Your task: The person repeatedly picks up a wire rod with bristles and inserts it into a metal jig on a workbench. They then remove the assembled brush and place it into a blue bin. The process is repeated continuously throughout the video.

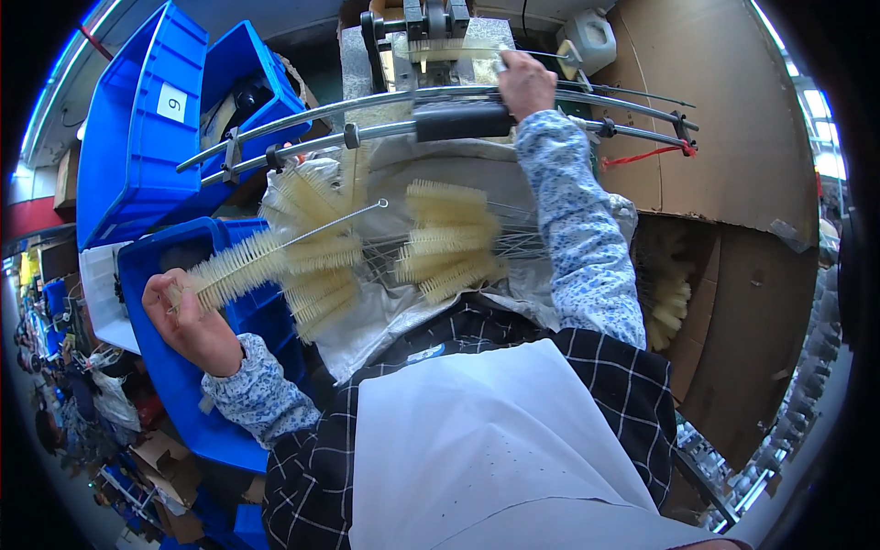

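My left hand (194,328) is closed around the bristled tip of a bottle brush (243,268). This brush has pale yellow bristles and a twisted wire stem ending in a small loop, which points up and to the right. At the far side my right hand (527,84) reaches over two metal rails (380,135), its fingers closed at the stem end of a second brush (451,52). That one lies level across the machine (436,18). Across my lap are two heaps of similar brushes, a left pile (321,298) and a right pile (445,240), on whitish sheeting (357,341).
Blue bins (137,137) stand at the left, with a lower blue bin (229,449) beside my left forearm. A large cardboard box (724,110) fills the right, holding more brushes (669,298). A white jug (588,41) sits behind the rails, and red string (642,158) hangs from them.
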Demonstrator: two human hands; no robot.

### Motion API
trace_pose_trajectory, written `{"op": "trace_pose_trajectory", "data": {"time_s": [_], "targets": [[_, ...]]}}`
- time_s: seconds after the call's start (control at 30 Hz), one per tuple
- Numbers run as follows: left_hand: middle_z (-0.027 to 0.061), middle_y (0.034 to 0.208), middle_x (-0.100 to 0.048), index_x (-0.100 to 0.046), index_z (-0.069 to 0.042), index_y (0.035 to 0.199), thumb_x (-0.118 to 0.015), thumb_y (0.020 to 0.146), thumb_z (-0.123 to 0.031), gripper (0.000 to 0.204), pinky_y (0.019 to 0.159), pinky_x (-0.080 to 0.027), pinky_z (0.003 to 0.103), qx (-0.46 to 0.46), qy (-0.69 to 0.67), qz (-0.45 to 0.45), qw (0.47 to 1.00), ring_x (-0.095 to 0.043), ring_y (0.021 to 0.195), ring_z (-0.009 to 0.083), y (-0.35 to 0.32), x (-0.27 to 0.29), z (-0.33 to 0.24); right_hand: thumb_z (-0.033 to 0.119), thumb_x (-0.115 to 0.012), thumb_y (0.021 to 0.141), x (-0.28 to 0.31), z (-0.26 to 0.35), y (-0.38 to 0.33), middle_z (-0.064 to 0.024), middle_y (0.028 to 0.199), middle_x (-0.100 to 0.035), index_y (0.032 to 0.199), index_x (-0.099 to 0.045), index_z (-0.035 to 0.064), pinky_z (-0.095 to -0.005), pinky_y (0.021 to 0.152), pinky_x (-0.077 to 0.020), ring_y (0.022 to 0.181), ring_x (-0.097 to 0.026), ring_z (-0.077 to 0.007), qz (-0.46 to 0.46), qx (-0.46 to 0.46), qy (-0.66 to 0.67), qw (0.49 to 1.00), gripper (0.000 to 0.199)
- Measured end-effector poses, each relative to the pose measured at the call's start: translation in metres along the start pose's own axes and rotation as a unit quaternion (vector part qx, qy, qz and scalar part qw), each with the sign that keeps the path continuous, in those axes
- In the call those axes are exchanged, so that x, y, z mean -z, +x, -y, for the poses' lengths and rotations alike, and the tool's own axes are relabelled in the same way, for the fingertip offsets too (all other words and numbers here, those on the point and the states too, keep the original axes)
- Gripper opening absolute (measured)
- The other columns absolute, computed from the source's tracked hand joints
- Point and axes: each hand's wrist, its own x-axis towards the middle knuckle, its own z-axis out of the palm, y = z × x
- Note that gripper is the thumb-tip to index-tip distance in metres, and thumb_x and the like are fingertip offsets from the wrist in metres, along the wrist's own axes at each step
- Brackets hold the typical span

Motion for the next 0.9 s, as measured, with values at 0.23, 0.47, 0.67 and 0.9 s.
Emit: {"op": "trace_pose_trajectory", "data": {"time_s": [0.23,0.47,0.67,0.9], "targets": [[0.0107,0.094,-0.049,-0.045,0.001,0.104,-0.047,0.075,-0.009,0.031,0.082,-0.038,0.029,-0.005,-0.026,-0.009,1.0,-0.047,0.087,0.017,-0.001,-0.011,0.006,0.021,-0.053,0.077,0.011,-0.094,0.029,-0.0106,0.1,-0.059,0.095,-0.062,0.013,-0.0371,0.077,-0.0451,0.088,-0.058,-0.0276,0.049,-0.004,0.082,0.995,0.021],[0.0072,0.091,-0.051,-0.045,-0.001,0.103,-0.047,0.077,-0.01,0.028,0.07,-0.041,0.022,0.086,-0.027,0.127,0.988,-0.049,0.078,0.01,0.003,-0.04,0.007,0.026,-0.043,0.084,0.032,-0.122,0.048,-0.0108,0.1,-0.059,0.108,-0.057,0.0215,-0.0379,0.083,-0.0411,0.094,-0.055,-0.0267,0.161,0.063,-0.023,0.985,0.027],[0.0034,0.089,-0.049,-0.044,-0.004,0.101,-0.046,0.078,-0.004,0.023,0.055,-0.039,0.016,0.163,-0.073,0.217,0.96,-0.047,0.066,0.0025,-0.012,-0.068,0.022,0.014,-0.051,0.082,0.12,-0.096,-0.011,-0.0096,0.094,-0.06,0.11,-0.054,0.0053,-0.0296,0.069,-0.0464,0.077,-0.057,-0.0178,0.319,0.07,0.291,0.899,0.029],[0.0043,0.094,-0.045,-0.041,-0.003,0.106,-0.047,0.08,-0.002,0.026,0.062,-0.042,0.02,0.165,-0.119,0.308,0.929,-0.048,0.071,0.0066,-0.05,-0.131,0.029,0.012,-0.057,0.079,0.118,0.075,-0.104,-0.0119,0.104,-0.056,0.107,-0.051,0.0017,-0.0312,0.083,-0.0431,0.096,-0.053,-0.0219,0.41,0.149,0.366,0.822,0.03]]}}
